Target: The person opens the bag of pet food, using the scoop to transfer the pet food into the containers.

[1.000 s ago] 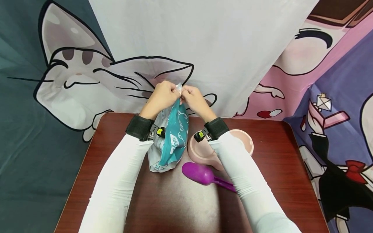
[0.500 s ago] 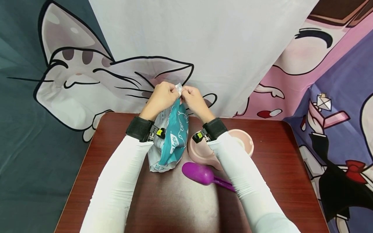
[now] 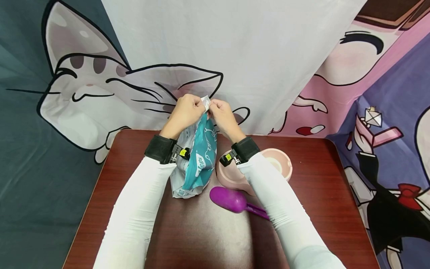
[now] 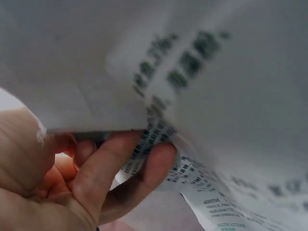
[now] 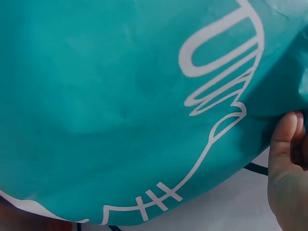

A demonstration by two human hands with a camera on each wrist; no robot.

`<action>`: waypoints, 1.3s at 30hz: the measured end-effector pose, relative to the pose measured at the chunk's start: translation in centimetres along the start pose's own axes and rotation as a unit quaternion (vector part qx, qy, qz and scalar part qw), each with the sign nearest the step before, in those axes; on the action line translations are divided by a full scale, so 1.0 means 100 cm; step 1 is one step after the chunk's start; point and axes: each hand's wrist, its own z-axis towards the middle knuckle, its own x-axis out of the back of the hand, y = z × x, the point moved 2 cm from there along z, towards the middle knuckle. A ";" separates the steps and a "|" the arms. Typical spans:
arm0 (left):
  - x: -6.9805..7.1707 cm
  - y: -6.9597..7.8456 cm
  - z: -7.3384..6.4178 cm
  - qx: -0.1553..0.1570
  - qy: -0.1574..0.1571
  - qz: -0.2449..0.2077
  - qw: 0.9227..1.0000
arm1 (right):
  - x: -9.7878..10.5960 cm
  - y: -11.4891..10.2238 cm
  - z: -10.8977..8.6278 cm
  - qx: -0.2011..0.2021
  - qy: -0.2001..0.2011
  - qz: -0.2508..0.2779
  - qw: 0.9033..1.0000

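Observation:
A teal and white printed bag (image 3: pixel 201 157) stands upright on the table, its top gathered between both hands. My left hand (image 3: pixel 188 110) pinches the whitish top edge from the left. From the right, my right hand (image 3: pixel 222 112) pinches the same edge, close to the left fingertips. In the left wrist view the left hand (image 4: pixel 91 178) has curled fingers against the bag's white, text-covered side (image 4: pixel 192 178). The right wrist view is mostly filled by the bag's teal face (image 5: pixel 120 106), with the right hand (image 5: pixel 288 168) at its edge. Exact fingertip contact is partly hidden.
A pink two-bowl dish (image 3: pixel 231 175) sits right of the bag, partly under the right forearm. In front of it lies a purple scoop (image 3: pixel 230 200), its handle running under the right sleeve. The brown table (image 3: pixel 322 194) meets a printed cloth backdrop (image 3: pixel 255 56) behind.
Both hands keep their pinch on the bag's top. The right wrist has shifted very slightly left; the bag, dish and scoop look the same.

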 end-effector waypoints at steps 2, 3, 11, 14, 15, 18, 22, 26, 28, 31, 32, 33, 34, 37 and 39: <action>0.000 -0.001 -0.001 0.005 0.000 -0.008 1.000 | -0.001 0.000 0.000 0.000 0.001 0.004 1.000; 0.001 -0.002 -0.001 0.007 0.000 -0.011 1.000 | -0.001 0.000 0.000 -0.002 0.000 0.005 1.000; 0.001 -0.001 -0.004 -0.002 -0.001 -0.014 1.000 | 0.004 -0.015 -0.004 -0.025 -0.004 -0.057 0.998; 0.002 0.000 -0.004 -0.002 0.006 -0.005 1.000 | 0.004 -0.022 -0.008 -0.036 -0.015 -0.107 0.994; 0.002 0.000 -0.004 -0.001 0.007 -0.003 1.000 | 0.003 -0.024 -0.009 -0.042 -0.020 -0.114 0.992; 0.002 0.000 -0.005 -0.002 0.001 0.000 1.000 | 0.003 -0.028 -0.013 -0.063 -0.030 -0.119 0.990; 0.004 0.001 -0.005 -0.006 -0.016 0.001 1.000 | 0.002 -0.029 -0.016 -0.080 -0.044 -0.096 0.991; 0.006 0.004 -0.005 0.003 -0.044 0.008 0.999 | 0.000 -0.030 -0.016 -0.086 -0.057 -0.075 0.992; 0.007 0.005 -0.005 0.013 -0.062 0.013 0.998 | -0.001 -0.032 -0.016 -0.093 -0.064 -0.067 0.991; 0.007 0.007 -0.003 0.019 -0.080 0.027 0.996 | -0.002 -0.033 -0.016 -0.103 -0.078 -0.069 0.989; 0.007 0.007 -0.003 0.018 -0.081 0.030 0.996 | -0.002 -0.034 -0.016 -0.104 -0.081 -0.074 0.988; 0.007 0.007 -0.002 0.014 -0.080 0.033 0.996 | -0.002 -0.034 -0.016 -0.104 -0.085 -0.081 0.988; 0.006 0.007 -0.002 0.010 -0.077 0.037 0.996 | -0.002 -0.034 -0.015 -0.101 -0.087 -0.090 0.987; 0.005 0.006 -0.002 0.002 -0.068 0.038 0.997 | -0.001 -0.034 -0.015 -0.083 -0.086 -0.119 0.986; 0.003 0.005 -0.003 0.000 -0.063 0.032 0.997 | 0.000 -0.032 -0.014 -0.070 -0.080 -0.132 0.986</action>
